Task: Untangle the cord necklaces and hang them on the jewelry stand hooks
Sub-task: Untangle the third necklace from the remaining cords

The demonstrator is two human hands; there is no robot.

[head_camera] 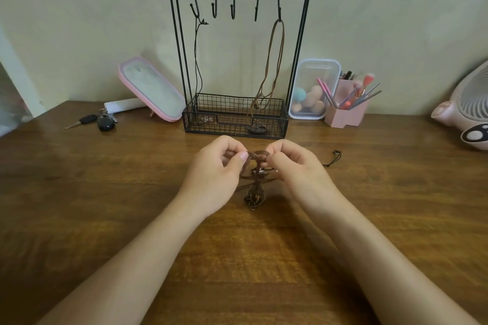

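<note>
Nearest, 2 bare forearms over the wooden table (105,192), converging toward its middle. Just beyond the wrists, a cluster of small metal pendants (254,199) lying on the wood, brown strands rising from it. Above that, the tangled brown cord necklaces (258,158) bunched into a small loop between both hands. Left hand (214,171) with fingers curled, thumb and forefinger pinching the loop's left side; right hand (298,169) curled the same way, pinching the right side. Past the right hand, a thin black cord (333,159) lying on the table; whether joined to the tangle, impossible to tell. Farther back, the black wire jewelry stand (235,124) upright near the wall, 5 hooks along its top bar: a black cord necklace (196,60) hanging from the leftmost hook, a tan cord necklace (271,50) from the rightmost, both reaching down into the basket base. Flanking the stand, keys (97,120) and a pink-rimmed oblong panel (150,87) on the left; a clear box of makeup sponges (311,87), a pink brush holder (346,113) and a pink fan (470,108) on the right.
</note>
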